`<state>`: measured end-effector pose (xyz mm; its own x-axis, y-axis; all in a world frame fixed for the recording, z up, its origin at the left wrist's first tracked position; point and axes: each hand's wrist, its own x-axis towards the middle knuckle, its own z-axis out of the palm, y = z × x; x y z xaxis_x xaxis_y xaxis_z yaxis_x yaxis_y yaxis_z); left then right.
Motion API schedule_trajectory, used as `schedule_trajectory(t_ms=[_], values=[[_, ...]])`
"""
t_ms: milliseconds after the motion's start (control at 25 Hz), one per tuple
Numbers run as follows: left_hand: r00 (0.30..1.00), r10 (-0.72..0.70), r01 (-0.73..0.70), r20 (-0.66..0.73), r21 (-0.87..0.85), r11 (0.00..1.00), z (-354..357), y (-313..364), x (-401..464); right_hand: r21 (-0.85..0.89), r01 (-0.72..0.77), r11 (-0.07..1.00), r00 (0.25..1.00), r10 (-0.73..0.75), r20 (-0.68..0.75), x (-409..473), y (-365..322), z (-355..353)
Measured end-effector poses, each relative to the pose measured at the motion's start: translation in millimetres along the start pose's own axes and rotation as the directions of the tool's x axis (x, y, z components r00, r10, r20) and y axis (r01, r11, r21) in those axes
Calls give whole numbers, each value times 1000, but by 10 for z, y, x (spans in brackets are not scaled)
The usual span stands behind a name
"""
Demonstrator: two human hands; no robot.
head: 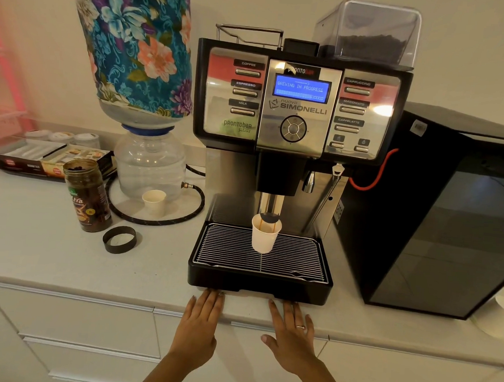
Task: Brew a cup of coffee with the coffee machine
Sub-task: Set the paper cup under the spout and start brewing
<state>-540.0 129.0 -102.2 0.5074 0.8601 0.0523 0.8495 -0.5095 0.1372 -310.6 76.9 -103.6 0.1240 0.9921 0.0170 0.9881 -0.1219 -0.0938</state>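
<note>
Left hand (203,321), right hand (290,333): flat on counter edge (89,275), fingers straight, holding nothing, just before drip tray (258,289). Paper cup (264,236) upright on tray grate under spout (270,214), coffee streaming in. Cup placed, drink selected; filling unfinished, cup removal left. Coffee machine (298,104) display (301,88): "BREWING IN PROGRESS", bar mostly full. Branding: "nuova SIMONELLI", "prontobar". Buttons: COFFEE, ESPRESSO, MILK, CAPPUCCINO.
</note>
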Motion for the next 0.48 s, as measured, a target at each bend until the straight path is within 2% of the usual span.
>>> schedule_trajectory(t_ms=[480], values=[[1000, 0, 0, -5, -5, 1000, 5, 1, -7, -5, 0, 1000, 1000, 0, 3, -12, -5, -15]])
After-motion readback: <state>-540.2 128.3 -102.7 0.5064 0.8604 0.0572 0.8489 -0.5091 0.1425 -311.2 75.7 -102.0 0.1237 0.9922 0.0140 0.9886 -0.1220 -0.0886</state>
